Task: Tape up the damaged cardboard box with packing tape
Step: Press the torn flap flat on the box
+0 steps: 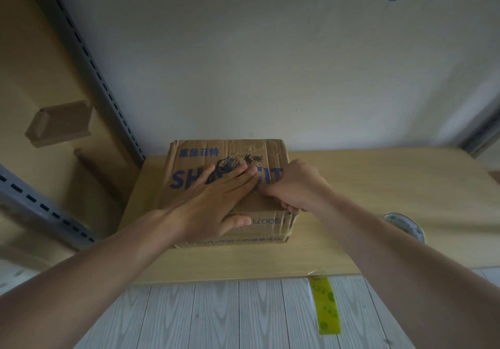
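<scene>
A brown cardboard box (200,156) with blue lettering sits on a light wooden table (378,186), close to the wall. My left hand (213,202) lies flat on the box top, fingers straight and pressing, thumb over the near edge. My right hand (297,186) is curled at the box's right near corner, its forefinger pressing on the top beside my left fingertips; whether it holds anything I cannot tell. A roll of clear packing tape (405,227) lies on the table to the right, partly hidden by my right forearm. A yellow-green tape strip (326,305) hangs from the table's front edge.
A grey slotted metal shelf upright (89,64) stands at the left, with small cardboard boxes (59,124) on the shelf boards beyond it. A white wall (270,64) is right behind the box. Pale plank flooring (216,316) lies below the table's front edge.
</scene>
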Demonstrator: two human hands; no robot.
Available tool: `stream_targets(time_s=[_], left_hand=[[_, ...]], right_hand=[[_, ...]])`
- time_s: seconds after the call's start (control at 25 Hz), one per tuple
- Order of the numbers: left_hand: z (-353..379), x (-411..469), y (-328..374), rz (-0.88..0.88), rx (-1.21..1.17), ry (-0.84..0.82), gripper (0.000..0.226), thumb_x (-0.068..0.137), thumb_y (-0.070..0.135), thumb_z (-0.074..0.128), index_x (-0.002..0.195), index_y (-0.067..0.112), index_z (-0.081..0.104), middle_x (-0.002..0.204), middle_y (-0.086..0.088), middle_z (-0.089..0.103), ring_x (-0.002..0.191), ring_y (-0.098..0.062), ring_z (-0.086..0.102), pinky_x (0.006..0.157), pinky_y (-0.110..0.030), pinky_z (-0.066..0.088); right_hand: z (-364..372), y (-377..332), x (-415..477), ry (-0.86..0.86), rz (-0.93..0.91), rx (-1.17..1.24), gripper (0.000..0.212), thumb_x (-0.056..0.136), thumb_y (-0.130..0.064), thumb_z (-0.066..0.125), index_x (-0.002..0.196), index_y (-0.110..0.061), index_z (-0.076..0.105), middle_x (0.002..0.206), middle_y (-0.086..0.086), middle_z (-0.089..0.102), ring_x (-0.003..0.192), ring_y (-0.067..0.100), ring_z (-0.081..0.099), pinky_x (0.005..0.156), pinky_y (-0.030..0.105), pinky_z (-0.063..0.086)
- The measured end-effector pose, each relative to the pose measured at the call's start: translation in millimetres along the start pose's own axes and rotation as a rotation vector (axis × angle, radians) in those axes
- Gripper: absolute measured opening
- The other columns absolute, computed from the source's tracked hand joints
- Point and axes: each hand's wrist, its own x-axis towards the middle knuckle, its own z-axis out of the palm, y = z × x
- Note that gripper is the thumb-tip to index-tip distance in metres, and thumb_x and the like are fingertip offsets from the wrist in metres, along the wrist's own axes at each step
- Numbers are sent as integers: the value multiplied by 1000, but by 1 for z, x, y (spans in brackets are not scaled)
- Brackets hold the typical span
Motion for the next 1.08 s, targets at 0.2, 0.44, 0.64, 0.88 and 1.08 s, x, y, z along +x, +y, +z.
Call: stream_targets(time_s=[0.2, 0.44, 0.64, 0.88, 1.08], left_hand=[[3, -4, 11, -8, 38, 12, 74, 99, 58, 14, 159, 25, -16, 163, 16, -28, 145, 5, -32, 126, -47, -10], [32, -3, 16, 120, 52, 335, 68, 96, 25, 64, 155, 13, 31, 161, -1, 33, 148, -14, 32, 120, -40, 32], [14, -2, 24, -32, -132, 234, 103, 92, 63, 55, 161, 21, -9, 168, 8, -14, 153, -4, -17, 126, -42, -5], [7, 13, 35, -119, 111, 95, 99, 97, 61, 47, 159, 14, -14, 166, -1, -23, 152, -12, -24, 124, -50, -13], [15, 8, 29, 4, 117, 197, 88, 99, 53, 51, 160, 17, -2, 165, 5, -9, 152, -4, -11, 126, -43, -7]], right_hand=[[-8, 14, -4, -70, -47, 23, 38, 82, -44, 75, 68, -10, 66, 46, -3, 61, 34, 7, 52, 40, 18, 42], [-3, 34, -6, -21, -97, 186, 26, 83, -25, 70, 62, -11, 62, 45, 2, 58, 37, 10, 49, 43, 21, 41], [-2, 37, -5, -6, -139, 216, 28, 82, -26, 70, 59, -13, 59, 43, 1, 54, 37, 11, 46, 46, 24, 41], [2, 38, -3, 20, -143, 252, 27, 79, -22, 70, 56, -13, 57, 38, -4, 50, 34, 10, 43, 45, 23, 39], [3, 38, -4, 45, -146, 237, 31, 77, -24, 69, 51, -16, 54, 37, -5, 46, 38, 10, 42, 48, 24, 38]])
